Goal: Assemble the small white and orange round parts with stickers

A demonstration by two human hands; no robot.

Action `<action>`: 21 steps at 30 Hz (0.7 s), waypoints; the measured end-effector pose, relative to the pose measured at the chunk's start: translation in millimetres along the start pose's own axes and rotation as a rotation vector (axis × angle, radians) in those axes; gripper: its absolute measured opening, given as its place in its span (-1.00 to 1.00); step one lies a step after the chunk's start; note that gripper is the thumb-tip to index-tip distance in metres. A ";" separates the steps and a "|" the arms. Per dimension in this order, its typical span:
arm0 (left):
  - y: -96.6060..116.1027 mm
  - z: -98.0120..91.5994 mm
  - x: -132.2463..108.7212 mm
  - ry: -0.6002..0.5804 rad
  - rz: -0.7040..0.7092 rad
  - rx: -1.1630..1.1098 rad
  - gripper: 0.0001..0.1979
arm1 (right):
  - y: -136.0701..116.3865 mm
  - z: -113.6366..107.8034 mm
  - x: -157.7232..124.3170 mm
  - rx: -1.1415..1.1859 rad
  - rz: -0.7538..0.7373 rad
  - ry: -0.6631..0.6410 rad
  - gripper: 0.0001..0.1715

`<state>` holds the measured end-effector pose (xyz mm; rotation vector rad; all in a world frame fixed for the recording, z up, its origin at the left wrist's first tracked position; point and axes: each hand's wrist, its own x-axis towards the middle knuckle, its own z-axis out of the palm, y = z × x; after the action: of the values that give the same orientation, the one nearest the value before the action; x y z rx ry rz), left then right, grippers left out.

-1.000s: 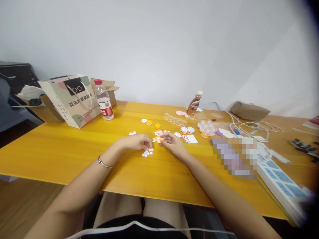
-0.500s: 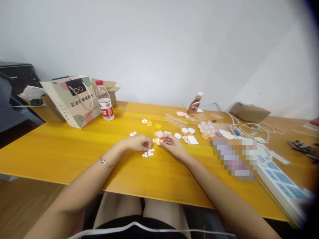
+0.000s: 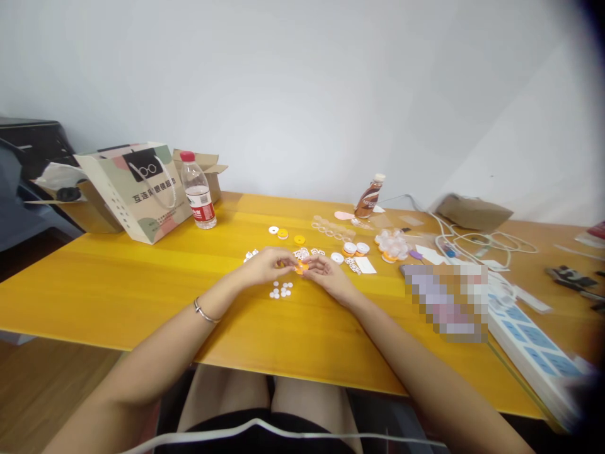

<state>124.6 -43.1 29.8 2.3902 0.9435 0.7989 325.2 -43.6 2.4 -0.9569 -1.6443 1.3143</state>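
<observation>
A small orange round piece point(image 3: 301, 267) is pinched in the fingers of my right hand point(image 3: 326, 275). My left hand point(image 3: 270, 266) has its fingertips at the left side of that piece; whether they hold something small is too fine to make out. Just below my left hand lie several small white discs point(image 3: 282, 291). White openwork pieces point(image 3: 301, 253) lie right behind the orange piece, and more small white parts point(image 3: 251, 255) sit left of my left hand. Farther back are a yellow disc point(image 3: 299, 239) and a white ring point(image 3: 273, 231).
On the left stand a paper bag point(image 3: 149, 195), a water bottle point(image 3: 201, 195) and a cardboard box point(image 3: 212, 173). A brown bottle point(image 3: 370, 197) stands at the back. White-and-orange spools point(image 3: 356, 249), clear plastic cups point(image 3: 393, 244), cables point(image 3: 466, 236) and a power strip point(image 3: 532, 353) lie right.
My left hand has moved from above the white discs up and right to the orange piece. My right hand stays nearly in place, still holding the piece.
</observation>
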 end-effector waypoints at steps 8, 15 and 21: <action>5.6 13.0 1.9 0.086 0.214 0.411 -0.81 | -5.0 -0.2 -2.6 0.086 0.028 -0.020 -0.64; 5.5 15.4 1.5 0.077 0.215 0.507 -0.79 | -2.4 -1.4 -1.9 0.092 0.003 -0.014 -0.65; 4.7 13.2 0.5 0.065 0.233 0.465 -0.80 | -1.1 -2.1 -0.8 0.130 -0.014 0.004 -0.69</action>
<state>135.7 -48.3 23.1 2.9344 0.9725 0.8143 327.3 -43.7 3.7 -0.8685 -1.5397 1.3901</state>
